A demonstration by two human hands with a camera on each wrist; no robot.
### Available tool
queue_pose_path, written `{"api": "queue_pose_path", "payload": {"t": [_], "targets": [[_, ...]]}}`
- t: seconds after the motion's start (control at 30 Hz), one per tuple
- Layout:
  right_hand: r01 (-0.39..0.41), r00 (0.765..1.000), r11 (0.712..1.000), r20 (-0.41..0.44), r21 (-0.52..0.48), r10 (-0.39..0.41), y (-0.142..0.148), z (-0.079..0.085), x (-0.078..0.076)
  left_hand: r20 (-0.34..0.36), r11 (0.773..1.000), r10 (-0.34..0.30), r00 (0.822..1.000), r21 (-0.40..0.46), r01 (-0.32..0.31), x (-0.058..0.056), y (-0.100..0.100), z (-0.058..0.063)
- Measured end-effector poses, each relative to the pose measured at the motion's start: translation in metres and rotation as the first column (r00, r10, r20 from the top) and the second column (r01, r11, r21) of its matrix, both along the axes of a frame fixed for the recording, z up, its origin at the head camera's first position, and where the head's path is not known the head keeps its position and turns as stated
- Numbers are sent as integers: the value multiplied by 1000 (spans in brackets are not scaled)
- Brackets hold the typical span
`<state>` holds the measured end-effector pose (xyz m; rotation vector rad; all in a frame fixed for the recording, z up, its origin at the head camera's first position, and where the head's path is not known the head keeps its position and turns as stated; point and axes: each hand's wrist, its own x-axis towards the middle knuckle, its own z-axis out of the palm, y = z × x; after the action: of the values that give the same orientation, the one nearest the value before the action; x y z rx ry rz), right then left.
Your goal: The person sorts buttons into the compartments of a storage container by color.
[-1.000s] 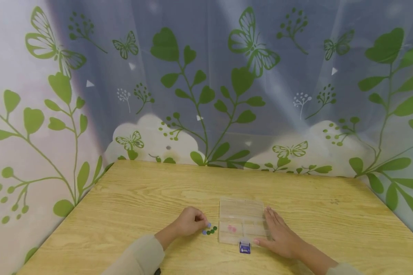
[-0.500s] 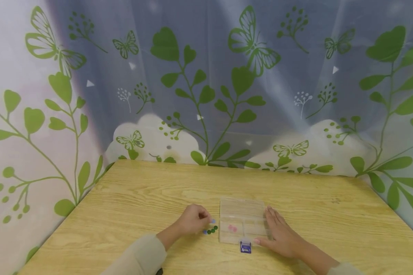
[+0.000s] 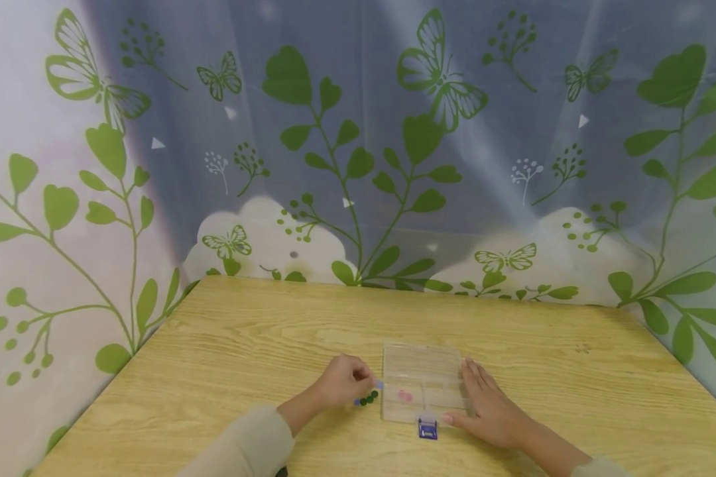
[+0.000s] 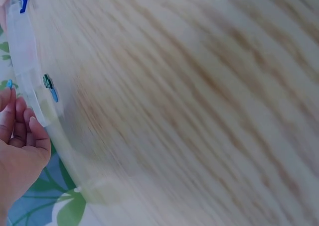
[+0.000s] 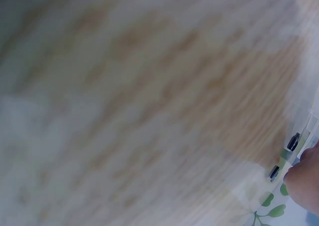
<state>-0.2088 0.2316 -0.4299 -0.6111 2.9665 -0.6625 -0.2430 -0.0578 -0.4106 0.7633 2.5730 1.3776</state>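
Between thumb and fingertips, my left hand (image 3: 345, 381) pinches a small blue bead (image 3: 380, 385) at the left edge of a clear plastic compartment box (image 3: 421, 361). The same blue bead (image 4: 10, 84) shows at the fingertips of the left hand (image 4: 22, 136) in the left wrist view. Pink beads (image 3: 405, 396) lie in the box's front left compartment. Below the left hand, green beads (image 3: 368, 398) and a blue bead (image 3: 357, 402) form a short row on the table. My right hand (image 3: 490, 414) rests with extended fingers against the box's right side.
The box stands with its lid folded back, and its purple-blue latch (image 3: 427, 429) points toward me. The wood-grain table (image 3: 262, 331) meets a curtain (image 3: 358, 165) printed with leaves and butterflies at the back. A small dark object (image 3: 282, 472) shows beside the left sleeve.
My left hand has lifted the blue bead from near the row and moved it right, up to the box's left edge. The right hand has kept its place beside the box.
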Motion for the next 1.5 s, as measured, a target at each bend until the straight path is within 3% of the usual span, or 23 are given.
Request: {"api": "queue_pose_path", "payload": {"t": [0.43,0.8,1.5], "targets": [[1,1000,1000,25,-11,-1,1,2,1,-45,998,-56,997,19,57,6,19,1],[5,1000,1000,8,-5,-5,1,0,1,-11,998,-53,999,18,53,10,35,-2],[20,1000,1000,5,3,-20,1,-2,0,-72,998,-61,995,-11,60,9,40,-5]]}}
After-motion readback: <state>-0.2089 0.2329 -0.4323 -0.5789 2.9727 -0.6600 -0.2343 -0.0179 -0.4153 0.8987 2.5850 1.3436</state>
